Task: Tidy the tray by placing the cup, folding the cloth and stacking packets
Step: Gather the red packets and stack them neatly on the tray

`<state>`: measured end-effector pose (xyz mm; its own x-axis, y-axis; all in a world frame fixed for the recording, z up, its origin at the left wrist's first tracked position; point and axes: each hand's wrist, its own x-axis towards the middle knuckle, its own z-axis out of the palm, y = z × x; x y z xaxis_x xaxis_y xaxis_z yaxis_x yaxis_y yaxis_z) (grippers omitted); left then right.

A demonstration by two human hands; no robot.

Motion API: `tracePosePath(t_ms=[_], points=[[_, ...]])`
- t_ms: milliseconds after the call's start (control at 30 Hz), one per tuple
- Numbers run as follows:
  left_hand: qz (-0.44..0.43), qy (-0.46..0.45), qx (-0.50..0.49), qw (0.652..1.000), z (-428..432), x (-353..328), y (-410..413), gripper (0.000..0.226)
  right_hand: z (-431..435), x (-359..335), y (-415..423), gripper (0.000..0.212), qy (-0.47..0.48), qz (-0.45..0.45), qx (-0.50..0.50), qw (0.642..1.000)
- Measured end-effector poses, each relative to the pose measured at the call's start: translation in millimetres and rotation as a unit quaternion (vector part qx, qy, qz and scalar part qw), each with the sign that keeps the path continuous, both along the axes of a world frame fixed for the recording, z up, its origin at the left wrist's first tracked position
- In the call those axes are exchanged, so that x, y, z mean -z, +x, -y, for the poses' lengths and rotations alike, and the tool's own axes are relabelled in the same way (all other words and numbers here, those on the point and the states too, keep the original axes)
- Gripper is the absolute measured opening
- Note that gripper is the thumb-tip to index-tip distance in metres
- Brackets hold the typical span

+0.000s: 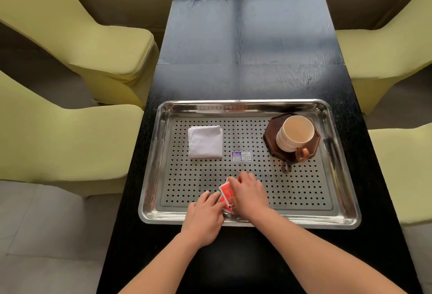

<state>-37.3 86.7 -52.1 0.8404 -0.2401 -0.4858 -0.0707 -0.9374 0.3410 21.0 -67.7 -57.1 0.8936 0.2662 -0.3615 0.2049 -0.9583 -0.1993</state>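
Observation:
A steel perforated tray (346, 202) lies on the black table. A folded white cloth (205, 141) rests in its back left part. At the back right a cream cup (295, 134) with a brown handle stands on a dark octagonal saucer (270, 131). Near the tray's front edge are red packets (227, 194), overlapping one another. My left hand (204, 217) touches their left side with its fingertips. My right hand (250, 194) lies over their right side and hides part of them.
A small blue and white label (241, 156) is stuck on the tray floor at its middle. Yellow-green covered chairs (70, 144) flank the narrow table (245, 36) on both sides. The table runs on beyond the tray.

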Motion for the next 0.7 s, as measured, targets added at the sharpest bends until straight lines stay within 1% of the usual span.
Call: tracePosePath(t_ms=[100,200,300,367,433,467,533,633,700], points=[[0.004,-0.006,-0.006,1.000,1,0,-1,0.046,2,1,3,0.041,0.003,0.015,-0.002,1.000],[0.018,-0.002,-0.023,1.000,4,-2,-1,0.039,6,0,4,0.043,0.005,0.020,0.000,1.000],[0.019,0.010,-0.047,0.999,11,-3,5,0.034,12,-4,3,0.034,0.030,0.019,0.011,0.999],[0.018,0.012,-0.067,0.998,15,-2,12,0.031,19,-6,0,0.030,0.082,0.005,0.070,0.994],[0.023,0.011,-0.085,0.996,19,-2,19,0.029,28,-8,-3,0.025,0.144,-0.013,0.150,0.978],[0.026,0.008,-0.094,0.995,21,-3,23,0.029,33,-8,-6,0.020,0.162,-0.019,0.168,0.972],[0.030,0.003,-0.110,0.994,24,-3,29,0.028,39,-7,-12,0.010,0.172,-0.022,0.155,0.973],[0.025,0.000,-0.127,0.992,28,0,34,0.028,40,-10,-21,0.009,0.202,-0.004,0.117,0.972],[0.025,-0.002,-0.134,0.991,31,3,36,0.034,39,-12,-24,0.011,0.209,0.010,0.104,0.972]])
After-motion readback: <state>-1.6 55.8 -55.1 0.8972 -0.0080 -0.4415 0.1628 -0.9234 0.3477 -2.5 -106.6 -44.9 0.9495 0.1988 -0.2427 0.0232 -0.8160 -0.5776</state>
